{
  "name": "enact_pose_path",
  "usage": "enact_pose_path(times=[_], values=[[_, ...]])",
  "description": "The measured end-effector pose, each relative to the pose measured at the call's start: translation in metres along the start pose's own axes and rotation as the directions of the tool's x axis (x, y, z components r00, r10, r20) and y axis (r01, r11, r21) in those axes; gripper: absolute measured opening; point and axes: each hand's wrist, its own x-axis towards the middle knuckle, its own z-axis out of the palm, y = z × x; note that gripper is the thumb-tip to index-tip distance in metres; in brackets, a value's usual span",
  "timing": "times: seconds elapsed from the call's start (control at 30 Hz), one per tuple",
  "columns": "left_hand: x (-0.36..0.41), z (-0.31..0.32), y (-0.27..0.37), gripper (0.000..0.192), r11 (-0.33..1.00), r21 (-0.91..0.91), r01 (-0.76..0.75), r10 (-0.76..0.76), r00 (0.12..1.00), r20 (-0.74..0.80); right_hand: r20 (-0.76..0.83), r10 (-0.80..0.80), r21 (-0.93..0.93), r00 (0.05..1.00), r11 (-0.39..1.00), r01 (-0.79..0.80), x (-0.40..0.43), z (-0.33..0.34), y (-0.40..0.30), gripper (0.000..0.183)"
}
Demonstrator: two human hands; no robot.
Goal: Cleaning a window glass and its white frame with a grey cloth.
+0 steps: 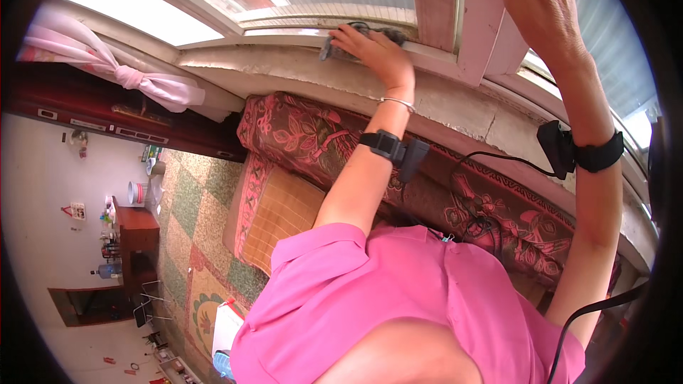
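Note:
My left hand (381,56) presses a dark grey cloth (336,52) against the lower rail of the window frame (427,56), with the cloth bunched under the palm and fingers. Part of the cloth shows past the fingertips and behind the hand. My right hand (539,0) is raised flat against the pinkish window frame at the top right, its fingertips cut off by the picture's edge. Nothing shows in it. Both forearms wear black straps with small devices, and a bangle circles my left wrist.
Below the worn window sill (299,66) stands a sofa with a patterned red cover (304,128). A knotted pink curtain (130,77) hangs at the left. Black cables (512,157) run between my arms. Farther off are a tiled floor (184,192) and a wooden cabinet (140,218).

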Motion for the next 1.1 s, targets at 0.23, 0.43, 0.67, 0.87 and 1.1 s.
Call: enact_pose_path(times=[0.23, 0.43, 0.67, 0.87, 1.1], values=[[-0.064, 0.035, 0.020, 0.058, 0.982, -0.049, -0.184, 0.181, 0.982, -0.057, 0.143, 0.156, 0.332, 0.977, 0.923, -0.196, -0.027, -0.038, -0.031, 0.056], [-0.100, 0.024, 0.039, 0.058, 0.934, -0.286, -0.215, 0.239, 0.970, 0.050, 0.182, 0.202, 0.473, 0.963, 0.841, -0.265, -0.049, -0.087, -0.039, 0.042], [-0.092, -0.077, 0.057, 0.052, 0.817, -0.565, 0.119, 0.147, 0.903, 0.403, 0.676, 0.244, 0.549, 0.696, 0.462, -0.696, -0.094, -0.103, -0.064, 0.041], [-0.071, -0.159, 0.074, 0.062, 0.481, -0.687, 0.545, 0.231, 0.677, 0.699, 0.908, 0.099, 0.412, 0.407, -0.381, -0.828, -0.120, -0.079, -0.101, 0.055], [-0.061, -0.174, 0.049, 0.076, 0.879, -0.455, -0.144, 0.410, 0.714, 0.568, 0.883, -0.338, -0.037, 0.327, -0.744, -0.668, -0.097, -0.088, -0.145, 0.052]])
